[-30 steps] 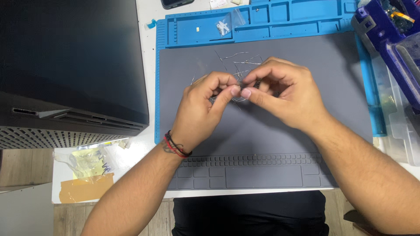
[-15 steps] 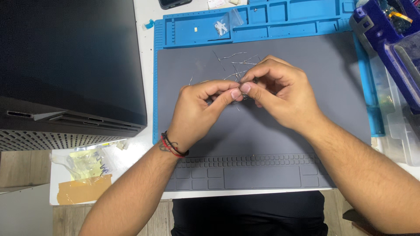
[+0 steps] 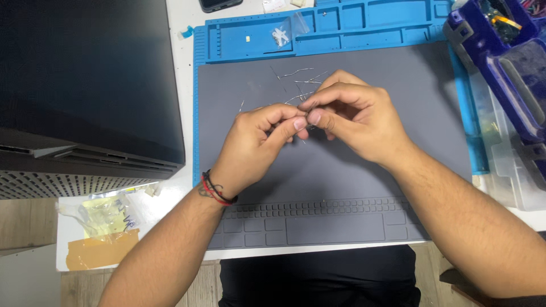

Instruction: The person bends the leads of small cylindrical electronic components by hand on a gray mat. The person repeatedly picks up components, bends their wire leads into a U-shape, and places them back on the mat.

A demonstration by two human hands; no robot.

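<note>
My left hand and my right hand meet fingertip to fingertip over the middle of a grey work mat. Both pinch a small thin metal wire piece between thumb and forefinger; most of it is hidden by the fingers. Several loose thin wires lie scattered on the mat just beyond the hands. A red and black band sits on my left wrist.
A large black case stands at the left. A blue compartment tray with a small clear bag of parts lies behind the mat. A dark blue tool box and clear container are at right. A taped plastic bag lies bottom left.
The hands stay pinched together on the small wire piece; fingers shifted only slightly and the view drifted a little.
</note>
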